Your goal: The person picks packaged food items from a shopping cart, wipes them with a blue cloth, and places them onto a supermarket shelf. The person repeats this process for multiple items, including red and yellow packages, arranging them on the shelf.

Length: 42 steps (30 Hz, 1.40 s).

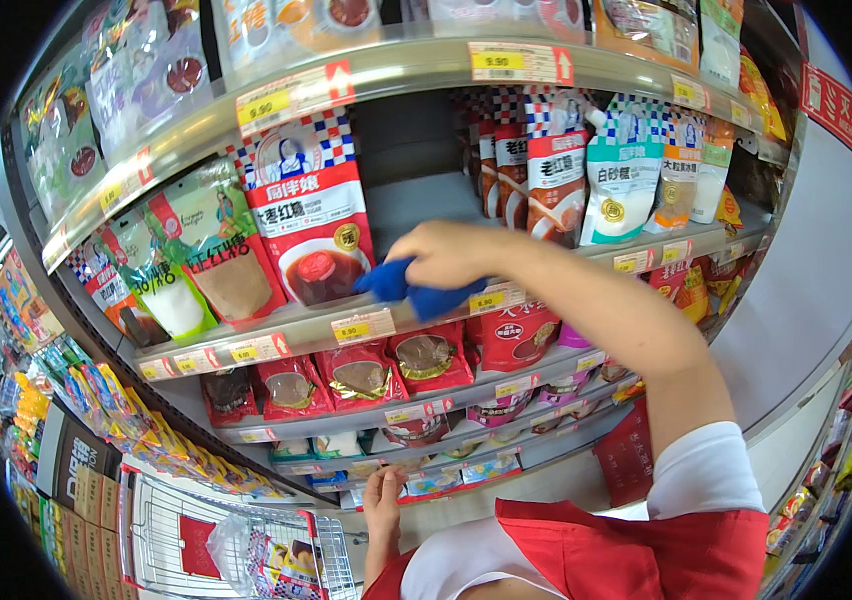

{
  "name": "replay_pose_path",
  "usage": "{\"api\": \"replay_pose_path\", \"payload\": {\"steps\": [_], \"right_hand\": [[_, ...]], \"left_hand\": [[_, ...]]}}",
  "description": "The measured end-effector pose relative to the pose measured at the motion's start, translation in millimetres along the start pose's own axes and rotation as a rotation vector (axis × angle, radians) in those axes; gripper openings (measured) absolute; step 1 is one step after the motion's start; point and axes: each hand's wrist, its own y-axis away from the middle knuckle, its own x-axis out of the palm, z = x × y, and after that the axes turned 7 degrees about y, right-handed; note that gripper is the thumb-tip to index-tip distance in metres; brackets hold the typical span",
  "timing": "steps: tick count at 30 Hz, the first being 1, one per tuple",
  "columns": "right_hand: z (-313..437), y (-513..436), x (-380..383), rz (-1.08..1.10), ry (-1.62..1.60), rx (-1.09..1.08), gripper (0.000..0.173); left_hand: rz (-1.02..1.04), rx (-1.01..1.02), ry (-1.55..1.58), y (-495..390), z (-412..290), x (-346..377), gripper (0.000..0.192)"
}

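My right hand [445, 255] is closed on a blue cloth [426, 292] at the front edge of a supermarket shelf. Just left of the cloth stands a red and white pouch of brown sugar [313, 247]. Bare grey shelf surface [426, 199] shows behind the hand. To the right stand a brown sugar pouch [557, 172] and a teal and white sugar pouch [623, 180]. My left hand [385, 487] hangs low near the bottom shelves, fingers bent; whether it holds anything is unclear.
A metal shopping cart [160, 517] with bagged goods stands at lower left, beside stacked cardboard boxes [88, 540]. Price-tag rails [433, 71] run along the shelf edges. Red bags [355, 375] fill part of the shelf below. A red box [625, 454] stands on the floor.
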Motion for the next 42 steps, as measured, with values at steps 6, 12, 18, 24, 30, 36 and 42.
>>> {"api": "replay_pose_path", "payload": {"steps": [6,12,18,24,30,36,42], "right_hand": [[-3.1,58.9,12.3,-0.127,0.375,0.093,0.028],[-49.2,133.7,48.4,-0.651,0.748,-0.327,0.015],[-88.0,227.3,139.8,-0.783,0.34,-0.006,0.022],[-115.5,362.6,237.4,-0.945,-2.144,0.522,0.052],[-144.8,449.3,249.7,-1.1,-2.211,0.485,0.064],[-192.2,543.2,311.8,-1.358,-2.034,0.485,0.066],[-281.5,688.4,337.2,-1.431,-1.746,0.914,0.063]], "left_hand": [[0.019,-0.007,0.008,2.3,4.2,21.2,0.023],[0.098,-0.038,-0.088,7.6,11.0,46.2,0.024],[0.261,0.01,-0.167,-2.1,22.6,83.7,0.024],[0.399,-0.064,-0.212,0.1,39.1,129.0,0.026],[0.464,-0.167,-0.326,2.6,37.9,193.3,0.029],[0.589,-0.104,-0.403,-0.3,55.6,230.3,0.027],[0.46,-0.161,-0.604,11.3,73.1,212.8,0.027]]}}
